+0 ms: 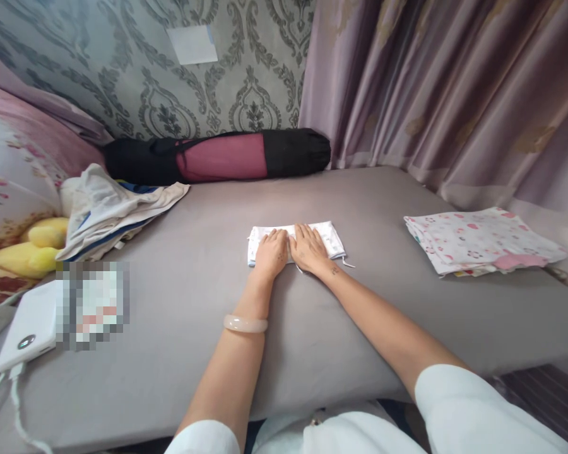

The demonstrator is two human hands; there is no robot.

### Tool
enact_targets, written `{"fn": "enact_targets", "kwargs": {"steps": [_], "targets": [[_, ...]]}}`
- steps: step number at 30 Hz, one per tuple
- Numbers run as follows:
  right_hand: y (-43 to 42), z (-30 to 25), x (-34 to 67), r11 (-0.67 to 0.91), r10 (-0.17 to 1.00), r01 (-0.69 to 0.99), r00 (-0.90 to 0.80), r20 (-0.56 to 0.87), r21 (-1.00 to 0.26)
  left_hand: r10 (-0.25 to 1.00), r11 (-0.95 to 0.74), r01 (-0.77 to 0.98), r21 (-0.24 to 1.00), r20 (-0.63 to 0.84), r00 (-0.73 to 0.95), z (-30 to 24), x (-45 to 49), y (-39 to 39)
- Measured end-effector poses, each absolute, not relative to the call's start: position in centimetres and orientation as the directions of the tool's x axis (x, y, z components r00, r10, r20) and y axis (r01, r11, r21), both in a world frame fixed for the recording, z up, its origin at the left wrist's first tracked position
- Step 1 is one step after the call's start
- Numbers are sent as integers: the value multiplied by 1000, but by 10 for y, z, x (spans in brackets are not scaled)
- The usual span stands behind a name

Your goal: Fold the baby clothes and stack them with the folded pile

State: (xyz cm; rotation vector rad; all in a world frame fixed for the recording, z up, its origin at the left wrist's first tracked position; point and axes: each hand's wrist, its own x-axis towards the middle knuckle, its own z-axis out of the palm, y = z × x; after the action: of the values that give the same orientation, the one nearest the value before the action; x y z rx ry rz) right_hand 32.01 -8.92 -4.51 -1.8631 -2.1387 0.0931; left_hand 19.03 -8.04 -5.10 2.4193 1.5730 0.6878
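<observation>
Bed surface, grey sheet (383,284); items noted left to right. Far left: yellow plush toy (28,260), crumpled garments (111,214) beside it, and a white plastic device (28,328) with a white cable (15,403). Next to the device is a pixelated patch (93,305); contents unreadable. Black-and-maroon cylindrical bag (218,157) lies along the wall behind.

Centre: left hand (271,253), with pale bangle (245,323) on the forearm, and right hand (308,248) both open, palms down, fingers together, gripping nothing. They rest side by side on the folded white cloth (329,238), which lies mid-bed. Judged technique: flat, even pressure from both palms should keep the layers aligned; thin ties (346,262) are best kept clear of the fold.

Hidden: cloth under the palms, its fold count and far edge. Right: folded pink-printed fabric stack (483,243), well apart.
</observation>
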Motion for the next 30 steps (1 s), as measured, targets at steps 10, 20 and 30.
{"fn": "enact_targets", "kwargs": {"steps": [10, 20, 30], "targets": [[-88, -33, 332, 161, 987, 930, -143, 78, -332, 896, -417, 860, 294, 292, 334, -47, 192, -85], [-97, -41, 344, 174, 981, 954, -147, 125, -245, 914, -398, 887, 234, 179, 363, -48, 204, -87], [-97, -39, 349, 131, 969, 963, -73, 237, -237, 880, -428, 873, 235, 327, 344, -48, 203, -92]]}}
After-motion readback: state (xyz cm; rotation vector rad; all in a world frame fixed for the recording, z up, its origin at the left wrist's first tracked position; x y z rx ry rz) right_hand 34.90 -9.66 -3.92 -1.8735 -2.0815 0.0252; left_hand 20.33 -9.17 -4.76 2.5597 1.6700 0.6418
